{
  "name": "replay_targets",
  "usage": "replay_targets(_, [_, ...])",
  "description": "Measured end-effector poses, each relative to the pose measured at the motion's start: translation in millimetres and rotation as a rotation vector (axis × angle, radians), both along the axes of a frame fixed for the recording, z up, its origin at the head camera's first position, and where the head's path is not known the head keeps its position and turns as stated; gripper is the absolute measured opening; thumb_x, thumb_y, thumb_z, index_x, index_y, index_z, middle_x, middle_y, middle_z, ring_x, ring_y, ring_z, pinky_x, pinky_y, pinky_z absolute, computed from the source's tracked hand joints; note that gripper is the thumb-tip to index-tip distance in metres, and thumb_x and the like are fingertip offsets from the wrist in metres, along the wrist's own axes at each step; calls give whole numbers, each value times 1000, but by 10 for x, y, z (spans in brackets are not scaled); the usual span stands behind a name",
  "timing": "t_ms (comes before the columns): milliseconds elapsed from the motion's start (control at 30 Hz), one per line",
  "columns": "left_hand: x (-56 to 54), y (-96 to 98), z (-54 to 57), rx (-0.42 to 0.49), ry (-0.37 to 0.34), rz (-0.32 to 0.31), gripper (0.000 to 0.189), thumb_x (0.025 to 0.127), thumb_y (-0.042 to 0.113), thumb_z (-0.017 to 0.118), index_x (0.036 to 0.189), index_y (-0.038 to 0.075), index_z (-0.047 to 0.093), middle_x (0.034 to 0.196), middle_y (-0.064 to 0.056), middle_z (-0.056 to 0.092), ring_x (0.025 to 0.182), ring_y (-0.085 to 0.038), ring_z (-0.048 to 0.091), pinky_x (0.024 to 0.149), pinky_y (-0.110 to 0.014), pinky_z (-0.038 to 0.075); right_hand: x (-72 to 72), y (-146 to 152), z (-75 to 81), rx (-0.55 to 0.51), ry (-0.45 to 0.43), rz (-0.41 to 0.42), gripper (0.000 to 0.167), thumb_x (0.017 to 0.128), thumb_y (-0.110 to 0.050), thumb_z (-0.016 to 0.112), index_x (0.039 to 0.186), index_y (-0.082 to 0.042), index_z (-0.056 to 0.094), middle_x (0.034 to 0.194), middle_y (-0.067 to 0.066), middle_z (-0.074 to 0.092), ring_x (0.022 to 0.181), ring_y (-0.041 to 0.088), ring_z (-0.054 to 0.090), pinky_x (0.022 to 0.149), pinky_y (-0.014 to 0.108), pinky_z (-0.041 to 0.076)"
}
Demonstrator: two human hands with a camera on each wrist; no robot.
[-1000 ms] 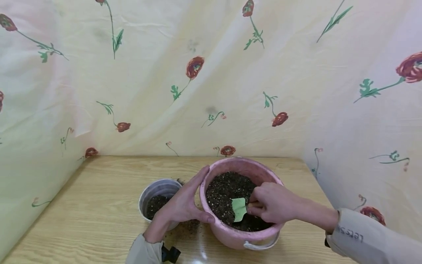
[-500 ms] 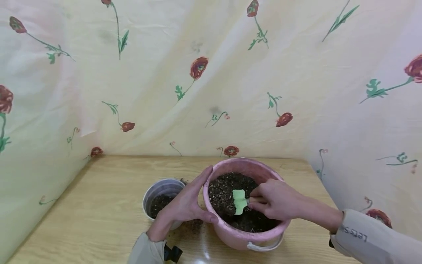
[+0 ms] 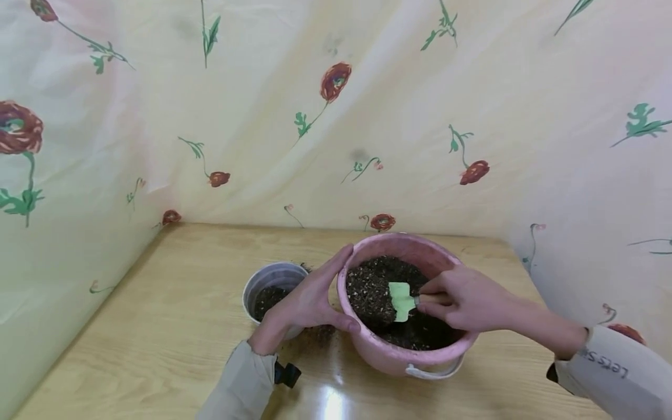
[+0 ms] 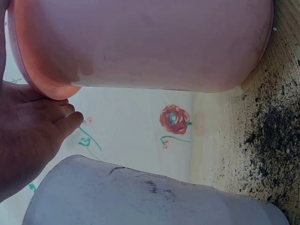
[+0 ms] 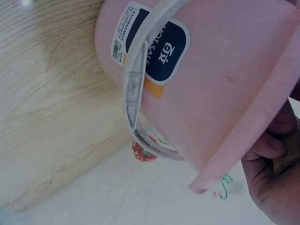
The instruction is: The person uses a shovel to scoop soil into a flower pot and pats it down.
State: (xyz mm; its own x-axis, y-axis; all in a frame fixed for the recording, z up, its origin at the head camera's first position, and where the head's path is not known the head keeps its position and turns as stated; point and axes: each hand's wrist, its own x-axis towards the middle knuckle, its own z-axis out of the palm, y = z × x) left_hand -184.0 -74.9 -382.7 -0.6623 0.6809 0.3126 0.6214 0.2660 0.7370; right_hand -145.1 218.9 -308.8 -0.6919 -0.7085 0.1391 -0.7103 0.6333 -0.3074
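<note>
A pink bucket point(image 3: 385, 360) of dark soil point(image 3: 374, 289) stands on the table. My left hand point(image 3: 312, 294) holds its left side, thumb near the front of the rim and fingers further back. In the left wrist view, the fingers point(image 4: 56, 117) bend against the rim's edge. My right hand point(image 3: 467, 297) reaches over the right rim and grips the wooden handle point(image 5: 286, 157) of a small trowel. The light green blade point(image 3: 401, 301) of that trowel lies at the soil surface, its left edge against the soil.
A white plastic pot point(image 3: 257, 279), partly filled with soil, stands left of the bucket, behind my left hand. Spilled soil point(image 3: 317, 338) lies between them on the wooden table point(image 3: 173, 332). The bucket's white handle point(image 3: 436, 371) hangs down in front. A flowered sheet point(image 3: 252, 116) encloses the table.
The trowel blade shifts slightly within the bucket, tilting differently against the soil. The head view has turned a little left and downward. My left hand keeps its place on the rim.
</note>
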Motion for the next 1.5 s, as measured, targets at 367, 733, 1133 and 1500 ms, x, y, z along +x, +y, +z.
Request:
replay_targets(367, [-39, -17, 15, -31, 32, 9, 130, 62, 81, 61, 155, 15, -2, 161, -2, 4, 146, -21, 12, 116, -48, 19, 19, 169, 95, -10, -6, -83, 9, 87, -22, 71, 89, -15, 76, 72, -17, 67, 56, -9, 49, 54, 19, 46])
replay_targets(733, [49, -168, 77, -110, -1, 76, 131, 63, 47, 87, 154, 27, -6, 161, 2, 1, 146, -19, 9, 116, -45, 21, -1, 216, 160, -29, 20, -68, 6, 86, -18, 72, 88, -14, 76, 67, -19, 63, 53, -11, 46, 50, 15, 43])
replay_targets(1133, [66, -509, 67, -140, 37, 137, 130, 66, 55, 82, 155, 21, -6, 161, -5, 1, 146, -22, 11, 115, -47, 23, -115, 112, 233, -101, 100, -2, 9, 85, -15, 72, 91, -19, 78, 55, -27, 52, 46, -16, 30, 39, 9, 26])
replay_targets(1500, [37, -825, 38, -146, 14, 239, 129, 64, 47, 87, 155, 25, -2, 161, -4, 3, 146, -28, 13, 112, -56, 26, -392, -302, 376, -105, 33, 82, 15, 90, -20, 67, 101, -14, 76, 57, -20, 51, 43, -11, 21, 41, 16, 26])
